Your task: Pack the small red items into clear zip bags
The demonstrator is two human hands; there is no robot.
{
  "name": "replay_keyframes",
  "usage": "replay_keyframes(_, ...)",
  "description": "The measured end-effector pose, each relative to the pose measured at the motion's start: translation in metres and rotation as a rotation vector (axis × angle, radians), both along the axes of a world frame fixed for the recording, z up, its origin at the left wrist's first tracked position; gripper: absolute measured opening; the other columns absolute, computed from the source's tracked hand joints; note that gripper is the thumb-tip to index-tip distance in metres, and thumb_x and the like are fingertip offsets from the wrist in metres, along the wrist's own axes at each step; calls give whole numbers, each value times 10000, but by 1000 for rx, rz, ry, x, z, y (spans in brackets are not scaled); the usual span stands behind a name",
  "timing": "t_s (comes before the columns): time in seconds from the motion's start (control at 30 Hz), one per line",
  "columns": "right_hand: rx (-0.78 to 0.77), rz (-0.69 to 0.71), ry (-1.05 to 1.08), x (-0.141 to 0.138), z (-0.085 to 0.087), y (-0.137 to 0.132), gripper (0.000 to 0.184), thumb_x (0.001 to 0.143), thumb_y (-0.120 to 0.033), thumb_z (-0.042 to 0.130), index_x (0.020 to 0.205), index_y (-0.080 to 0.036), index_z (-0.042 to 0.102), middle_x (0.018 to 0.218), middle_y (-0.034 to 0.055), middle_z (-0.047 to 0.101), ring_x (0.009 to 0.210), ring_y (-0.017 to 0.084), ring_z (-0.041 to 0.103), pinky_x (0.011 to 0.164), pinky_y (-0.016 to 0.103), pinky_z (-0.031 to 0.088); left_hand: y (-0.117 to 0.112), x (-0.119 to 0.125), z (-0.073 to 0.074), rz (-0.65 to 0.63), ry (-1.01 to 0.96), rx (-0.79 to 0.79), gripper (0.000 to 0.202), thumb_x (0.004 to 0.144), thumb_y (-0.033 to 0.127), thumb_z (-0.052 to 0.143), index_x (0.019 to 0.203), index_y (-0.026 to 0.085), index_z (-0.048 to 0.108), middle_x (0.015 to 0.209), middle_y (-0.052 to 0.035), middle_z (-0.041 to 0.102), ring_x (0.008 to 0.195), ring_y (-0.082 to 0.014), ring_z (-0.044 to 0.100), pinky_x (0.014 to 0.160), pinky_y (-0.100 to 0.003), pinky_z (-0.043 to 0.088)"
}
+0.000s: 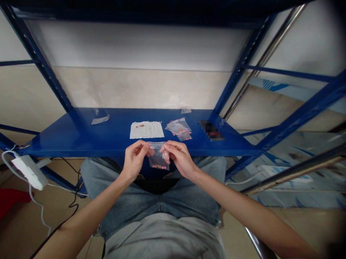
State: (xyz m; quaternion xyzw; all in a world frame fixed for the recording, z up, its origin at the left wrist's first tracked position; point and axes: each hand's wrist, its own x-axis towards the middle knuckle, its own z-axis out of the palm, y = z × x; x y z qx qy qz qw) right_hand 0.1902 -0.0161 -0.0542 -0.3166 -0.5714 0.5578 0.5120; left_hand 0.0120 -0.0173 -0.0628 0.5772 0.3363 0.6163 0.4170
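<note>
Between my two hands hangs a small clear zip bag [158,160], upright, with a few pink and yellowish beads at its bottom. The fingers of my left hand [136,157] pinch its top left corner. At the top right corner, my right hand [179,155] pinches the same bag. Just beyond, on the blue shelf [115,142], lie several filled zip bags [180,129] with pink beads inside. A white cloth [146,130] with small reddish bits on it is spread to their left.
A clear bag [100,120] lies at the shelf's back left, and another small clear bag [186,110] near the back edge. A blurred-out dark object [211,130] sits on the right. A white power strip [30,171] hangs by the left post, with cables below.
</note>
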Motion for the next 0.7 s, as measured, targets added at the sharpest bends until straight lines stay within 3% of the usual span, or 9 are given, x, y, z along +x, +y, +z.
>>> replay_keyframes(0.27, 29, -9, -95, 2, -9, 5, 327, 891, -480, 638, 778, -176, 678, 566, -19, 551, 480, 111, 484, 477, 240, 383, 3, -1, -6, -31, -5, -56, 281, 869, 424, 686, 755, 168, 660, 715, -26, 673, 681, -150, 605, 705, -264, 464)
replay_keyframes(0.7, 84, 17, -166, 1, -2, 0, 319, 919, -417, 592, 733, -171, 673, 516, -29, 525, 475, 108, 469, 515, 239, 358, 1, 1, -4, -130, 20, -72, 256, 881, 388, 684, 762, 163, 656, 698, -15, 659, 656, -137, 602, 679, -255, 471)
